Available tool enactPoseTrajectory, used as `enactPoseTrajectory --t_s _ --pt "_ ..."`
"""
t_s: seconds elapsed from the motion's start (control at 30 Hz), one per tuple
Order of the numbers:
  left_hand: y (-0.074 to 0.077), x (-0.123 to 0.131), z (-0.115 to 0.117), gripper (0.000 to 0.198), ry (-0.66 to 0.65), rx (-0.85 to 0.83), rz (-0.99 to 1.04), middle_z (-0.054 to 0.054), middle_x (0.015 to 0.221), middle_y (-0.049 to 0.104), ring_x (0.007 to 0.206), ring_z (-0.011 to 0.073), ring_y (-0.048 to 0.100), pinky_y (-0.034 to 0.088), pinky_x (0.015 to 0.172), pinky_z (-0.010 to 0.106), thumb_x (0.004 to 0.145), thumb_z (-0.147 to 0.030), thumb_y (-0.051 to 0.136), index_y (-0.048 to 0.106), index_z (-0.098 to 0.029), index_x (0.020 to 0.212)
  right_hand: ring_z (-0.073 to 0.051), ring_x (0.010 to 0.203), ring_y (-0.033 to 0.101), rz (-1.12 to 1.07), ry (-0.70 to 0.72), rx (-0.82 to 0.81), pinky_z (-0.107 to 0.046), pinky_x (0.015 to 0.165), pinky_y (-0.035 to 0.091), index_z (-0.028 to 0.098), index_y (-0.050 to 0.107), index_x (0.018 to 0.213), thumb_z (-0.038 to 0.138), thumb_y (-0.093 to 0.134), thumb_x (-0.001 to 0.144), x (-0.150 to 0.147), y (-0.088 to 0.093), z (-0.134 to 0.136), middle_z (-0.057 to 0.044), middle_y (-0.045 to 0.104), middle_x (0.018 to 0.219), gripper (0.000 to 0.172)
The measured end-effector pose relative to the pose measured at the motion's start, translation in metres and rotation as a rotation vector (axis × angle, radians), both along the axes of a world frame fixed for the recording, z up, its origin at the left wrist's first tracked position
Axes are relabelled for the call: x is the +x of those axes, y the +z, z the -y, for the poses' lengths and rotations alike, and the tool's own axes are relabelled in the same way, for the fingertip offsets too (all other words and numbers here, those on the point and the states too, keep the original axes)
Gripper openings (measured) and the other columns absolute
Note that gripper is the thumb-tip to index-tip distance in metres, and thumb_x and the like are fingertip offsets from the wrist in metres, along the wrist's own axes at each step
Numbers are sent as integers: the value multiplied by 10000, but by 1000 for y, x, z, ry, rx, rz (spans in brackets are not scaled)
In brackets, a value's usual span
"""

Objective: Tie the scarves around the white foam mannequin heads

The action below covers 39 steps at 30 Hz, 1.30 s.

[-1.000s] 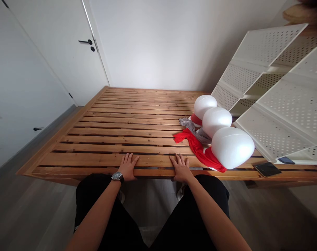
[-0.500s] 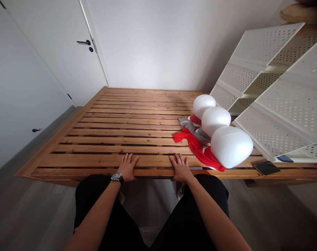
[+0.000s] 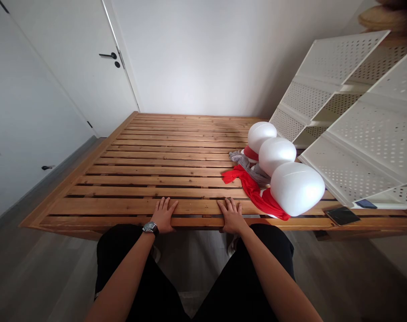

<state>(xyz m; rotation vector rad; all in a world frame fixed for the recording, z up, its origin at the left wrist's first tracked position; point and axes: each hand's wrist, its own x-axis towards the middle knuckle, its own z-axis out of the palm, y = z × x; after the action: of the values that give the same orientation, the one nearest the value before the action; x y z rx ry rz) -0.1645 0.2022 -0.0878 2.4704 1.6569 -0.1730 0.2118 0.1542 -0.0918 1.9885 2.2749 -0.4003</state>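
Observation:
My left hand [image 3: 163, 214], with a watch [image 3: 150, 227] on its wrist, lies flat on the front edge of a slatted wooden platform [image 3: 106, 205]. Its fingers are spread and hold nothing. My right hand [image 3: 231, 215] rests the same way on that edge, fingers apart. To its right stand three white foam heads in a row: a near one [image 3: 297, 188], a middle one [image 3: 277, 155] and a far one [image 3: 261, 136]. A bright red scarf [image 3: 253, 191] is around the near head's neck, its end trailing left. A grey scarf [image 3: 245, 162] goes with the middle head, and a darker red cloth [image 3: 251, 153] wraps the far one.
A white perforated shelf unit [image 3: 367, 147] stands at the right behind the heads. A dark phone [image 3: 342, 215] lies on the slats near the front right edge. A white door [image 3: 65, 58] with a black handle [image 3: 108, 55] is at the back left, beside a white wall [image 3: 197, 53].

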Motion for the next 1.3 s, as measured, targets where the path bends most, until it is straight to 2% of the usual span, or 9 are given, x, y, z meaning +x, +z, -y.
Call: enactPoseTrajectory --t_s 0.53,0.73,1.03,1.3 --pt "5 2 0 1404 -1 -16 7 186 1716 162 1589 452 37 27 1275 588 446 -589 906 256 -275 1650 -449 1571 -79 -9 -5 -4 -706 1177 -72 290 101 1660 542 903 530 0 0 0 -203 41 1710 1408" --pt "2 1 0 1431 4 -12 3 159 1719 171 1591 442 40 28 1275 585 428 -599 910 233 -304 1652 -457 1570 -77 -11 -1 -3 -714 1172 -68 286 105 1660 550 898 530 0 1 0 -208 41 1709 1405" --pt "4 1 1 1410 -3 -10 1 180 1716 166 1589 451 42 20 1274 586 442 -599 901 251 -276 1651 -457 1570 -77 -8 -3 -10 -706 1174 -83 293 101 1660 537 905 531 1 -1 0 -206 29 1710 1408" --pt "-2 0 -1 1422 -1 1 12 178 1718 156 1589 450 31 10 1275 587 434 -605 909 247 -286 1651 -459 1570 -67 -14 -3 7 -714 1173 -69 297 107 1660 548 916 502 2 -4 0 -211 51 1707 1435"
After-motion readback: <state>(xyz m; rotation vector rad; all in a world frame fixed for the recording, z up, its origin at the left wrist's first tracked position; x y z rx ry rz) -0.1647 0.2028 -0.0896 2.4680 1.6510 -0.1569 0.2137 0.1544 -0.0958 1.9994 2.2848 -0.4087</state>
